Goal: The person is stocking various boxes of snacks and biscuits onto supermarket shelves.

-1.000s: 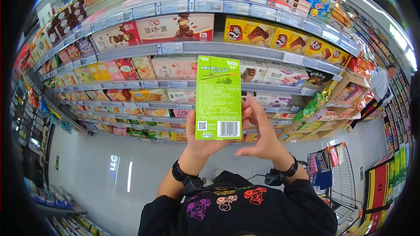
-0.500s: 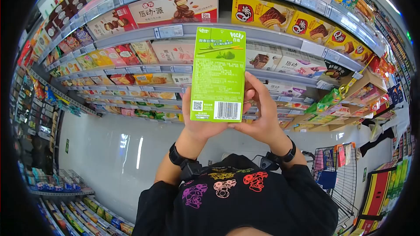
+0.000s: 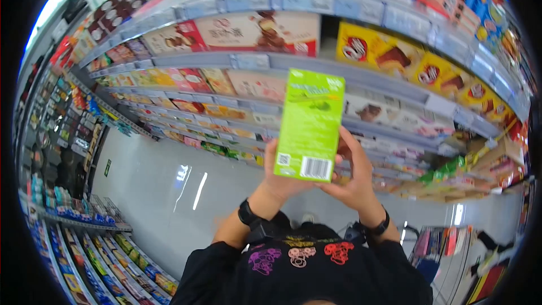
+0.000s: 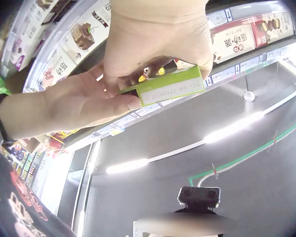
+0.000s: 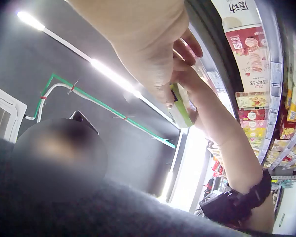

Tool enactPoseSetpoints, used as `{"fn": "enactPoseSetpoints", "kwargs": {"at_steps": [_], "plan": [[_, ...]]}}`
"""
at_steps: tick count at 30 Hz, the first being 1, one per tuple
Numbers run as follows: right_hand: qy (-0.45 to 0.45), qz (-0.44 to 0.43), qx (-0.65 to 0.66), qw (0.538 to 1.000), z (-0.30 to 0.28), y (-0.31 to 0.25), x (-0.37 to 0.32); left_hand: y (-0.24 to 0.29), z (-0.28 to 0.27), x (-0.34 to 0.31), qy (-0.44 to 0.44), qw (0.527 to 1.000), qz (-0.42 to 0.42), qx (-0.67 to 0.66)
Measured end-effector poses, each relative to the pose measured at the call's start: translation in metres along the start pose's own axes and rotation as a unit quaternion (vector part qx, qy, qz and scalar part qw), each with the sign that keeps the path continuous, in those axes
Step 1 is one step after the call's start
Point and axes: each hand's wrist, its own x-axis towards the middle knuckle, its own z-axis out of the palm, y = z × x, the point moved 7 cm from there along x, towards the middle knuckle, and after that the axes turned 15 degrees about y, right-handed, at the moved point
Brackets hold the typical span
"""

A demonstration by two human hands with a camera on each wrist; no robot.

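A light green Pocky box [image 3: 310, 127] stands upright before my chest in the head view, its back panel with barcode and small print towards me. My left hand [image 3: 284, 185] holds it from the left and from beneath, thumb along the left edge. At the lower right corner my right hand [image 3: 357, 182] grips it, thumb at the bottom and fingers at the right edge. The left wrist view looks at the box's end [image 4: 170, 92], where a printed date code shows and the right thumb touches one corner. Most left fingers are hidden behind the box.
Shelves of snack boxes curve across the front, with chocolate pie boxes [image 3: 259, 33] and yellow cake boxes [image 3: 381, 51]. A wire shopping cart [image 3: 446, 254] stands at the lower right. More shelves [image 3: 107, 260] line the lower left, beside a shiny floor [image 3: 164, 181].
The right hand has closed from beside the box onto its lower right corner. In the head view the box and both hands shift right and the shelves tilt as the view turns.
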Motion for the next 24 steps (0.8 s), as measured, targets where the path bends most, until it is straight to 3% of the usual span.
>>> {"fn": "enactPoseSetpoints", "kwargs": {"at_steps": [6, 15, 24], "plan": [[0.001, -0.010, 0.006, 1.000, 0.034, 0.009, 0.014, 0.035, -0.013, 0.003, -0.026, 1.000, -0.007, 0.008], [-0.001, -0.030, -0.002, 1.000, 0.153, -0.001, 0.041, 0.152, -0.045, -0.024, -0.021, 0.998, -0.006, 0.058], [0.040, -0.044, -0.066, 0.996, 0.217, -0.024, 0.056, 0.218, -0.055, -0.031, -0.120, 0.989, -0.082, 0.031]]}}
